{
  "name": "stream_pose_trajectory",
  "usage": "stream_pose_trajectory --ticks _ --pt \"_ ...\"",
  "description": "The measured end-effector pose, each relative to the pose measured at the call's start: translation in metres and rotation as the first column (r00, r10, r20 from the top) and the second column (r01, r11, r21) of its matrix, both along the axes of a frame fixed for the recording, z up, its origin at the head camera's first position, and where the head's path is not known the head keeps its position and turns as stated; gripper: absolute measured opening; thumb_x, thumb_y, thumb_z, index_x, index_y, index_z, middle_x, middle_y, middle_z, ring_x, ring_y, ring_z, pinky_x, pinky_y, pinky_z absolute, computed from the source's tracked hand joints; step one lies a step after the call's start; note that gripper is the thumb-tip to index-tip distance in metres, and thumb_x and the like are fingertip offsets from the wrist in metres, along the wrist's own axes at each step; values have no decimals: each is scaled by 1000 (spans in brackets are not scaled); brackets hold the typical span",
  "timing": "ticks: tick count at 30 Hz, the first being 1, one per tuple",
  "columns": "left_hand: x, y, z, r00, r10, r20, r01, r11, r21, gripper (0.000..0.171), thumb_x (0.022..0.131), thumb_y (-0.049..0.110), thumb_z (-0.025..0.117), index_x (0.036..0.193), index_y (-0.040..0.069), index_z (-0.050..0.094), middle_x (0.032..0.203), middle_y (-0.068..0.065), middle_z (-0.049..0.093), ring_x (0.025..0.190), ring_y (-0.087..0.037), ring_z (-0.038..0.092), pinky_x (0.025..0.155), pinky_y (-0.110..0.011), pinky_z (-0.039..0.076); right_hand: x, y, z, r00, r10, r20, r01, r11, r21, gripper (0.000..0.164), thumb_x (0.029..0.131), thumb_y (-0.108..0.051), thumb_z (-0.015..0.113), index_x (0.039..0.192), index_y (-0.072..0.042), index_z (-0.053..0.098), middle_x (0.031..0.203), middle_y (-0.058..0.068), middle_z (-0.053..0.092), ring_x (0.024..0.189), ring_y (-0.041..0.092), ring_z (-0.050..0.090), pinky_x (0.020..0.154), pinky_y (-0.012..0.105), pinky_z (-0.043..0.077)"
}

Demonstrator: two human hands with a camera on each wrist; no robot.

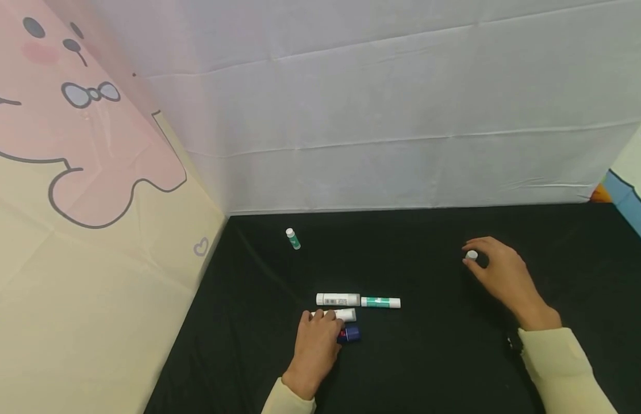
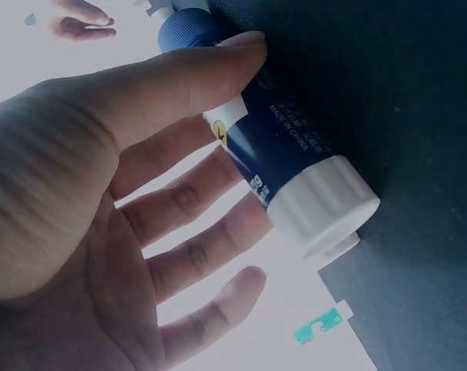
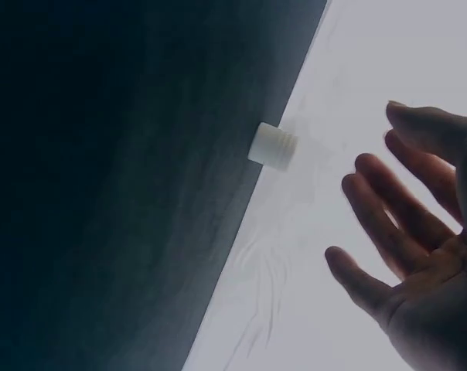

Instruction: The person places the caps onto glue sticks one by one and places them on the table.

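Note:
My left hand [image 1: 314, 348] grips a dark blue glue stick [image 2: 288, 139] with a ribbed blue cap and a white base. The thumb lies across its near side, with fingertips behind it. A white glue stick [image 1: 346, 314] lies just beyond, partly hidden by those fingers. Over on the right, my right hand [image 1: 501, 276] has thumb and fingers spread around a small white cap [image 3: 272, 145]. In the right wrist view a gap separates the fingers from the cap, which stands on the black cloth.
Another white tube [image 1: 338, 299] with a barcode lies end to end with a green and white glue stick [image 1: 380, 302]. A second green and white glue stick [image 1: 293, 238] lies at the back left. A white cloth wall [image 1: 351, 178] closes off the black table's [image 1: 403, 368] far edge.

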State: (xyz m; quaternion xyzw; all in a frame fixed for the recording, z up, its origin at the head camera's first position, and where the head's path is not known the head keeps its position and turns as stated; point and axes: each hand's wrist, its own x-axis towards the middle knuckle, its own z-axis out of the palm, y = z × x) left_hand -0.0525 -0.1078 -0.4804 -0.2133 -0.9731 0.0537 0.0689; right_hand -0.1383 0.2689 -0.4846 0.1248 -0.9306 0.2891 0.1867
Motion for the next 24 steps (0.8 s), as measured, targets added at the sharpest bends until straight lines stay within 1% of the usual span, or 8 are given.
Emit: stream_pose_trajectory --ticks 5,10,14,18,19,21,22,24 --pt "0 -2 3 1000 12 9 -12 1000 25 36 63 32 102 91 22 81 86 4 72 80 -19 64 69 -36 44 -1 2 -2 996 -22 90 21 1000 14 37 85 2 82 120 8 70 126 34 64 113 56 61 90 72 48" --pt "-4 -9 8 999 43 26 -46 993 105 36 69 42 98 93 20 81 87 4 72 78 -17 63 70 -37 44 -4 4 -3 989 -26 149 22 999 31 42 86 2 81 125 9 68 132 36 61 118 58 58 93 73 46" --pt "-8 -16 12 998 65 -1 -64 982 179 36 72 45 96 90 17 81 85 3 70 75 -15 60 70 -37 46 -6 6 -3 978 -33 204 24 999 48 46 86 3 80 129 10 65 136 38 57 121 60 54 94 75 44" --pt "-15 -23 14 996 89 -27 -81 969 232 32 77 42 94 91 15 82 82 3 68 72 -15 59 70 -38 46 -6 7 -3 968 -36 250 22 998 60 48 87 2 80 132 10 63 139 39 54 123 62 53 95 75 44" --pt "-17 -25 14 994 101 -30 -90 964 249 31 78 40 93 91 15 82 81 2 68 72 -16 59 70 -38 46 -6 7 -3 966 -35 258 19 998 62 48 88 2 80 132 10 63 139 39 54 123 62 53 94 75 44" --pt "-22 -29 14 990 139 -23 -126 946 300 28 81 36 92 93 13 82 82 1 68 74 -17 61 72 -40 48 -6 7 -3 961 -32 273 14 998 67 48 88 2 79 133 10 63 140 39 53 123 62 52 94 75 44" --pt "-25 -31 14 987 159 -19 -144 934 328 26 83 34 92 94 12 82 82 0 69 75 -18 62 73 -41 49 -7 7 -3 960 -28 278 9 997 70 48 88 2 79 133 9 63 140 39 53 123 62 53 94 75 45" --pt "-31 -35 14 979 205 4 -191 902 386 24 86 30 90 97 10 82 84 -2 70 78 -20 63 75 -43 50 -8 8 -4 956 -26 292 3 997 76 47 89 3 78 133 9 63 140 39 53 123 62 53 94 75 45"
